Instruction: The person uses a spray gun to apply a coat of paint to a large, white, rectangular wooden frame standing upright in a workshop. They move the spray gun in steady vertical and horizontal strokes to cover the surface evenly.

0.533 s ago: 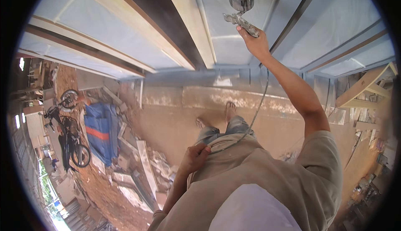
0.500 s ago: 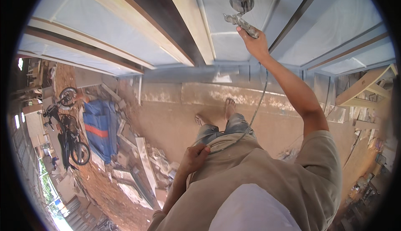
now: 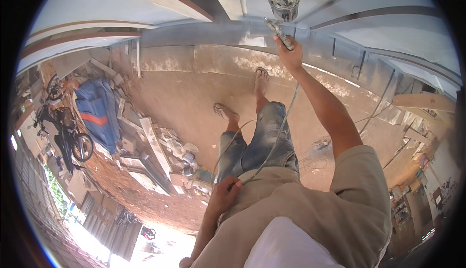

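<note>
My right hand (image 3: pixel 291 54) is closed around a paint-spattered spray gun (image 3: pixel 279 31), held out at arm's length. A round metal cup (image 3: pixel 284 8), speckled with paint, sits at the gun's far end. Behind it stand pale grey-white panels (image 3: pixel 359 40) with raised strips. From the gun a thin hose (image 3: pixel 275 154) runs down past my thighs to my waist. There my left hand (image 3: pixel 224 193) is closed on the hose. The gun's nozzle is too small to make out.
A low ledge (image 3: pixel 179 58) runs along the panels' foot. On the left are scrap boards (image 3: pixel 156 144), a folded blue tarp (image 3: pixel 99 115) and a motorcycle (image 3: pixel 65 139). A wooden frame (image 3: pixel 422 102) stands at the right. Loose hose or cable lies on the brown floor (image 3: pixel 194 103).
The view has swung, bringing more of my legs and the floor into sight. The panels have shifted upward in view. My right hand with the spray gun now appears nearer the panels' lower edge.
</note>
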The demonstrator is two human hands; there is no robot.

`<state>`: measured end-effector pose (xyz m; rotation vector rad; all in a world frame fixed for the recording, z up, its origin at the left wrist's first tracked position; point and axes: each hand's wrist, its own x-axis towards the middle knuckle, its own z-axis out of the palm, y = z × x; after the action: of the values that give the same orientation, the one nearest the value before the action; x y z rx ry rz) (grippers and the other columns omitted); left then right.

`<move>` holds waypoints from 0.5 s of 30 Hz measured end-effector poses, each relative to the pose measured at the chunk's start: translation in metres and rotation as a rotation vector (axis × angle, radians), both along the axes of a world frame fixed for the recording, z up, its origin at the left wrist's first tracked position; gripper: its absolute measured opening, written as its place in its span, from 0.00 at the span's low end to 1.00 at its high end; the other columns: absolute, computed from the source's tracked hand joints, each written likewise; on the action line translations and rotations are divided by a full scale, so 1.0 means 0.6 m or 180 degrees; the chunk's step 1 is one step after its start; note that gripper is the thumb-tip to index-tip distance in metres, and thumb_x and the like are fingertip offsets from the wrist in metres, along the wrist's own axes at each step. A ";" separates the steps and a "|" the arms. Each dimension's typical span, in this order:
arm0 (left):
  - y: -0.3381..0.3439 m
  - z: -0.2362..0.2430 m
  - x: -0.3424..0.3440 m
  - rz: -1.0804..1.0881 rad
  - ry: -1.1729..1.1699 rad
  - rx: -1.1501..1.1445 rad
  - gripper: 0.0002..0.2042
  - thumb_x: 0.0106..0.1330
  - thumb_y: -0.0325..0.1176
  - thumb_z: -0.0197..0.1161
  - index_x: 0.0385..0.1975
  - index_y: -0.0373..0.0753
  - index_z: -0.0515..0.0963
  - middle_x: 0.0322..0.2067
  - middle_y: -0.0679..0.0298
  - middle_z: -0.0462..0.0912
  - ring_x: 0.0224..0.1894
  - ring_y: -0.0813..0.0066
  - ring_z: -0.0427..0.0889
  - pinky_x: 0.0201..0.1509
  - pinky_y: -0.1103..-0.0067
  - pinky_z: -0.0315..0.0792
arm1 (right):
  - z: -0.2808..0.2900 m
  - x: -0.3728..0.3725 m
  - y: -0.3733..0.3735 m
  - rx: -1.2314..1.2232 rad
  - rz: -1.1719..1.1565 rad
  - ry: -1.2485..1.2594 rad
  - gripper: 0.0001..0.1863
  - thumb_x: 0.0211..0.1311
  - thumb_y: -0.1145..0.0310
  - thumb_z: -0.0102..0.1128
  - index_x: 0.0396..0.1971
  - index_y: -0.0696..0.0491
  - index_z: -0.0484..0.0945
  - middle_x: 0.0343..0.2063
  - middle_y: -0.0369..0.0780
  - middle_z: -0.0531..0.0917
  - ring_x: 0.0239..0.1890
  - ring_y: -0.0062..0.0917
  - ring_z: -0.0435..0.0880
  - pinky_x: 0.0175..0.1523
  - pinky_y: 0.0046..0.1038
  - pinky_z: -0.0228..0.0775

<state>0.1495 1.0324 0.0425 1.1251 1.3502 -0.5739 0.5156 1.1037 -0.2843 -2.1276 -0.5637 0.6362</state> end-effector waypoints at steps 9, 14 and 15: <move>-0.003 -0.072 0.001 0.0241 0.0500 -0.0576 0.13 0.70 0.40 0.61 0.43 0.36 0.79 0.32 0.55 0.85 0.37 0.67 0.84 0.43 0.73 0.74 | -0.224 -0.061 -0.004 -0.0841 -0.0190 0.0088 0.24 0.59 0.42 0.65 0.28 0.50 0.81 0.20 0.48 0.83 0.29 0.50 0.85 0.36 0.46 0.74; -0.002 -0.106 -0.006 0.0400 0.0637 -0.0771 0.12 0.70 0.39 0.61 0.44 0.36 0.79 0.34 0.55 0.85 0.37 0.67 0.84 0.44 0.73 0.74 | -0.302 -0.078 -0.002 -0.1205 -0.0182 0.0064 0.25 0.58 0.40 0.64 0.31 0.49 0.83 0.24 0.49 0.85 0.34 0.51 0.85 0.40 0.47 0.76; -0.002 -0.111 -0.011 0.0433 0.0609 -0.0785 0.12 0.70 0.38 0.61 0.44 0.36 0.79 0.34 0.56 0.85 0.37 0.68 0.84 0.44 0.73 0.74 | -0.313 -0.079 -0.001 -0.1306 -0.0186 0.0093 0.25 0.58 0.40 0.63 0.31 0.49 0.83 0.24 0.49 0.85 0.35 0.51 0.85 0.41 0.48 0.76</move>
<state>0.1432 1.0309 -0.0240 0.7876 1.4620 -0.7403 0.4680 1.1031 -0.4718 -2.5004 -0.3751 0.8023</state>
